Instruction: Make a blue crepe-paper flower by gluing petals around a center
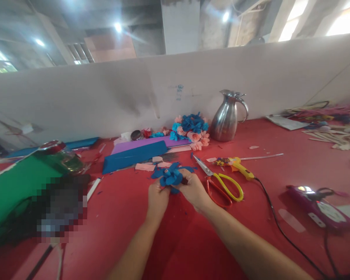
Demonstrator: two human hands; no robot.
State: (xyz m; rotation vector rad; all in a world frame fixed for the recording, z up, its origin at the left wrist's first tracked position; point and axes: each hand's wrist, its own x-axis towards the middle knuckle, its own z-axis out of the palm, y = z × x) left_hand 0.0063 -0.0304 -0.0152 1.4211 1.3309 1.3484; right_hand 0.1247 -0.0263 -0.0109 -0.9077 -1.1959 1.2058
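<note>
A blue paper flower (171,175) is held between both hands over the red table (181,241). My left hand (158,196) pinches its lower left side, while my right hand (194,189) has its fingers closed on the right side. Blue and pink paper scraps (146,167) lie just behind the flower. To the right of my right hand are scissors (221,181) with one yellow and one red handle, their blades apart. Beyond them rests a yellow glue gun (242,168) with a black cord. The fingertips under the petals are partly hidden.
A steel jug (226,118) stands at the back beside a bunch of blue and pink paper flowers (192,128). Blue sheets (134,156) lie left of it. A green sheet (20,190) and a jar (67,157) are at left, a purple power strip (323,210) at right.
</note>
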